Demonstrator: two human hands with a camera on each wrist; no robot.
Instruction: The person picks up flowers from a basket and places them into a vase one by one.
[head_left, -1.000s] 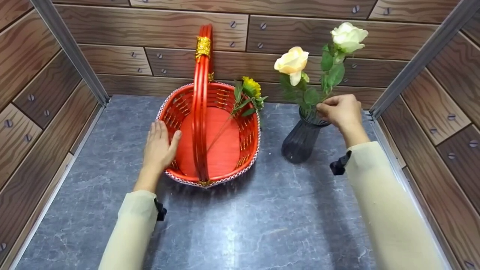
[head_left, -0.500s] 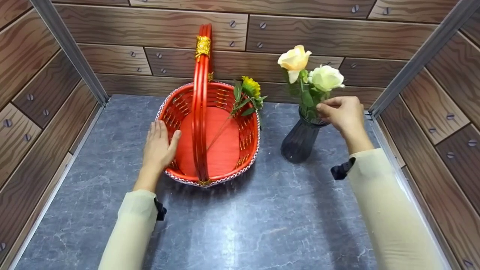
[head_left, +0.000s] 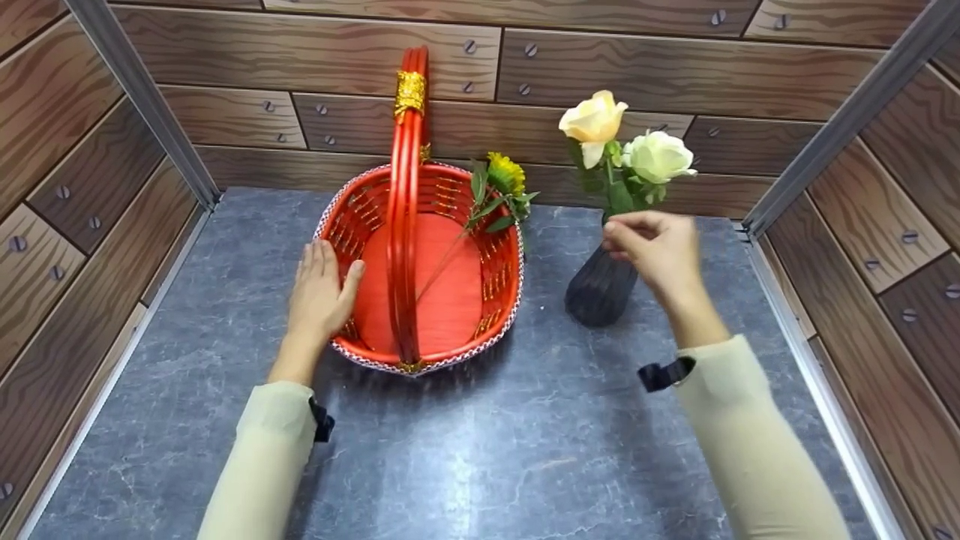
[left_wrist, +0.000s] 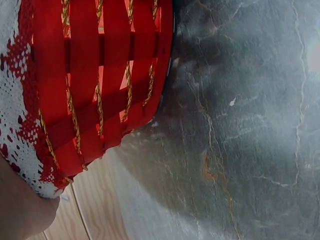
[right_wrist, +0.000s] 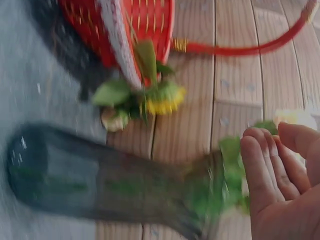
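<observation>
Now that the white rose (head_left: pixel 657 156) is standing in the dark vase (head_left: pixel 598 289) beside the cream one (head_left: pixel 594 120), I am drawing my right hand (head_left: pixel 654 247) back, fingers loosely curled and empty, while my left hand (head_left: pixel 319 289) is still resting flat against the red basket (head_left: pixel 495 300).

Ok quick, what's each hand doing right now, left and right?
Left hand: open, resting flat against the red basket rim.
Right hand: open, fingers loosely curled, holding nothing, beside the dark vase.
</observation>
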